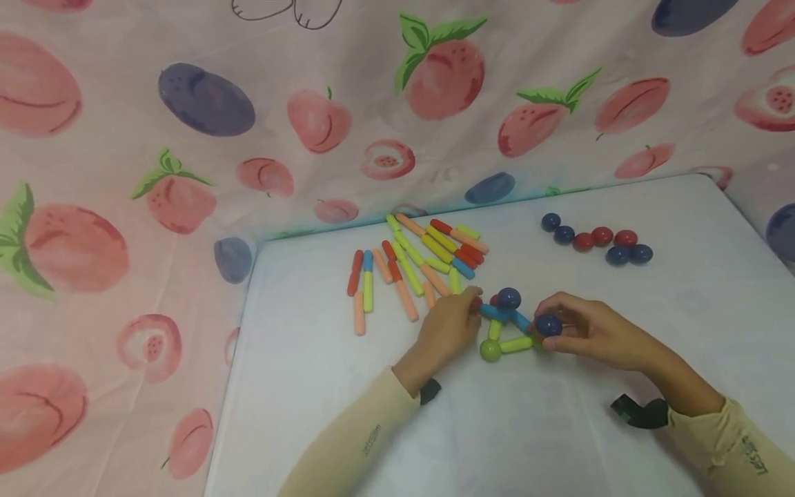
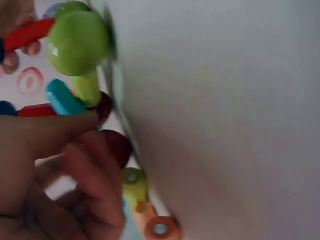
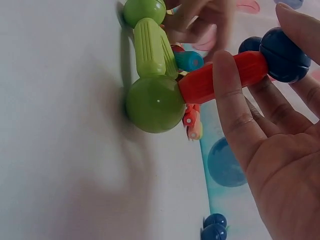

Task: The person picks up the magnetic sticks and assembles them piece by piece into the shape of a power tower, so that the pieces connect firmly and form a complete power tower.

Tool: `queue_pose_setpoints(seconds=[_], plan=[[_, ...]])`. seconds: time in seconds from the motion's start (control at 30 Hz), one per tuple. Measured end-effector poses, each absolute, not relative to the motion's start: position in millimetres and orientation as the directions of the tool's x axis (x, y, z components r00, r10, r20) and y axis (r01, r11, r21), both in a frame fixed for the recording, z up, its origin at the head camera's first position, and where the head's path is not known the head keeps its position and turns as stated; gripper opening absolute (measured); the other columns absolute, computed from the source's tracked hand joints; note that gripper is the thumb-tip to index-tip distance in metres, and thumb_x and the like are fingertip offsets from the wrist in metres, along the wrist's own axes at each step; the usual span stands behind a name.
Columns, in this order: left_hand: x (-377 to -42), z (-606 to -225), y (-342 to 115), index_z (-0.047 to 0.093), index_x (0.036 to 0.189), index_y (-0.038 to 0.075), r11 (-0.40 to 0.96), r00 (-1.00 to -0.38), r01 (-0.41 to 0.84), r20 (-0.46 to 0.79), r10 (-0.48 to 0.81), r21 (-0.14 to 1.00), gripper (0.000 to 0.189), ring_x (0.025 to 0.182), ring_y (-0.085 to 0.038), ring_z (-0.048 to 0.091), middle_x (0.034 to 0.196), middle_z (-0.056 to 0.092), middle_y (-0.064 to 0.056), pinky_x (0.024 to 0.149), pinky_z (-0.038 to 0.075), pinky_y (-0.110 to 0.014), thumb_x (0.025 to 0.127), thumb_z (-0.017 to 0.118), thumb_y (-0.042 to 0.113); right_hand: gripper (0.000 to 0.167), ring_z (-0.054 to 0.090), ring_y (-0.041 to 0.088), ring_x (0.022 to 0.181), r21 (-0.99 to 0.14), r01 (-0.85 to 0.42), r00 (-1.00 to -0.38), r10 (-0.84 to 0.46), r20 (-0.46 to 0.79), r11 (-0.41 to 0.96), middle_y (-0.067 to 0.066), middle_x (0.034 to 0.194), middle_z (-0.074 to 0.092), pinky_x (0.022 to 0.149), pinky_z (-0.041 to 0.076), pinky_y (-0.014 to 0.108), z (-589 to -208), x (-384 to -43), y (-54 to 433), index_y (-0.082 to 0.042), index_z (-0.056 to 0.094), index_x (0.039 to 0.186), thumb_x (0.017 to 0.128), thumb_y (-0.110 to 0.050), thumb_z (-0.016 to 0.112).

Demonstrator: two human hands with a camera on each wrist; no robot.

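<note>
Several magnetic sticks and balls are joined into a frame standing on the white table. Along its near side, a yellow-green stick (image 1: 515,344) links a green ball (image 1: 491,350) to another green ball (image 3: 156,104). From the latter rises a red stick (image 3: 202,84) topped by a blue ball (image 1: 548,325). My right hand (image 1: 599,335) grips that blue ball between thumb and fingers, one finger lying across the red stick. On the left side, my left hand (image 1: 448,323) pinches a red ball (image 2: 117,148) beside a blue stick (image 2: 65,97); its fingers partly hide both. A second blue ball (image 1: 509,298) tops the far side.
Loose sticks (image 1: 404,300) in red, orange, yellow and blue lie left and behind the frame. Several loose balls, including a red ball (image 1: 602,236) and a dark blue ball (image 1: 551,221), lie at the back right. A fruit-patterned cloth (image 1: 348,172) hangs behind the table (image 1: 298,414).
</note>
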State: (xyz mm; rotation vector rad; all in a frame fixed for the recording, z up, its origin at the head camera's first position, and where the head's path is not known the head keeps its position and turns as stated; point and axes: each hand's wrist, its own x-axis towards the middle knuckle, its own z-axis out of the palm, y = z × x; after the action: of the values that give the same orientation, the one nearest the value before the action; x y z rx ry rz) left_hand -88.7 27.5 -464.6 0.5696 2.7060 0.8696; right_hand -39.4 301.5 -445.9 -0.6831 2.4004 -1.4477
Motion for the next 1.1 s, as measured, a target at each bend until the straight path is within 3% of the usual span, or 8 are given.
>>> queue_pose_setpoints(seconds=[0.1,0.27,0.4,0.5,0.6,0.77,0.93,1.1], plan=[[-91.9,-466.8,26.9,0.067,0.131,0.021,0.774,-0.859,0.404,-0.090,0.505,0.488,0.030,0.081,-0.007,0.057,0.099,0.071,0.005,0.066,0.046,-0.016,0.100,0.065,0.021,0.040,0.061,0.003,0.112,-0.884,-0.255,-0.857,-0.515,0.020,0.391,0.006,0.115,0.067,0.091,0.052,0.015,-446.1,-39.5,301.0,-0.020,0.060,0.126,0.091,-0.012,0.077],[-90.1,-468.2,22.4,0.075,0.118,0.023,0.786,-0.847,0.473,-0.039,0.530,0.397,0.022,0.076,-0.011,0.049,0.089,0.055,0.002,0.056,0.038,-0.018,0.098,0.069,0.030,0.039,0.060,0.002,0.118,-0.900,-0.243,-0.848,-0.529,0.017,0.361,0.009,0.116,0.066,0.095,0.051,0.015,-446.7,-40.8,300.9,-0.018,0.059,0.126,0.092,-0.010,0.076],[-81.8,-457.2,9.6,0.073,0.119,0.021,0.783,-0.830,0.518,-0.017,0.557,0.344,0.023,0.093,-0.013,0.055,0.107,0.060,-0.001,0.071,0.049,-0.019,0.098,0.069,0.030,0.039,0.060,0.001,0.117,-0.895,-0.242,-0.849,-0.528,0.008,0.376,0.007,0.116,0.067,0.095,0.051,0.014,-446.0,-41.0,301.5,-0.020,0.059,0.126,0.092,-0.012,0.076],[-76.5,-443.0,-2.4,0.070,0.123,0.019,0.759,-0.799,0.539,-0.064,0.598,0.366,0.025,0.096,-0.012,0.058,0.113,0.064,0.002,0.081,0.051,-0.018,0.099,0.068,0.028,0.039,0.060,0.001,0.116,-0.884,-0.246,-0.852,-0.524,0.001,0.398,0.004,0.116,0.067,0.094,0.050,0.014,-444.7,-41.2,301.7,-0.021,0.059,0.126,0.092,-0.014,0.077],[-74.1,-430.9,-11.4,0.069,0.128,0.019,0.722,-0.761,0.544,-0.109,0.639,0.428,0.030,0.088,-0.009,0.055,0.105,0.060,0.001,0.072,0.047,-0.013,0.100,0.067,0.027,0.039,0.059,-0.001,0.118,-0.882,-0.238,-0.853,-0.522,-0.010,0.406,0.002,0.117,0.068,0.095,0.050,0.014,-443.0,-41.3,301.8,-0.022,0.059,0.126,0.092,-0.015,0.077],[-74.1,-424.0,-13.3,0.072,0.129,0.019,0.616,-0.691,0.631,-0.020,0.723,0.472,0.032,0.093,-0.011,0.050,0.106,0.053,-0.001,0.072,0.042,-0.012,0.098,0.070,0.024,0.038,0.059,-0.002,0.119,-0.897,-0.224,-0.849,-0.528,-0.012,0.382,0.003,0.118,0.067,0.094,0.052,0.015,-441.0,-41.2,302.0,-0.019,0.059,0.126,0.092,-0.013,0.076],[-70.9,-424.0,-4.8,0.069,0.133,0.019,0.534,-0.609,0.738,0.066,0.790,0.414,0.036,0.101,-0.014,0.049,0.111,0.058,-0.001,0.081,0.042,-0.014,0.097,0.072,0.022,0.038,0.061,0.002,0.115,-0.911,-0.220,-0.840,-0.542,-0.004,0.348,0.007,0.118,0.066,0.092,0.055,0.018,-442.1,-41.6,302.1,-0.016,0.059,0.126,0.093,-0.009,0.074],[-66.3,-416.3,1.1,0.062,0.137,0.017,0.534,-0.604,0.741,0.057,0.795,0.407,0.043,0.100,-0.012,0.050,0.112,0.064,0.002,0.082,0.043,-0.011,0.095,0.072,0.018,0.038,0.062,0.004,0.115,-0.914,-0.218,-0.839,-0.545,-0.003,0.341,0.008,0.118,0.066,0.092,0.055,0.019,-442.6,-42.0,301.9,-0.016,0.058,0.126,0.093,-0.009,0.074]])
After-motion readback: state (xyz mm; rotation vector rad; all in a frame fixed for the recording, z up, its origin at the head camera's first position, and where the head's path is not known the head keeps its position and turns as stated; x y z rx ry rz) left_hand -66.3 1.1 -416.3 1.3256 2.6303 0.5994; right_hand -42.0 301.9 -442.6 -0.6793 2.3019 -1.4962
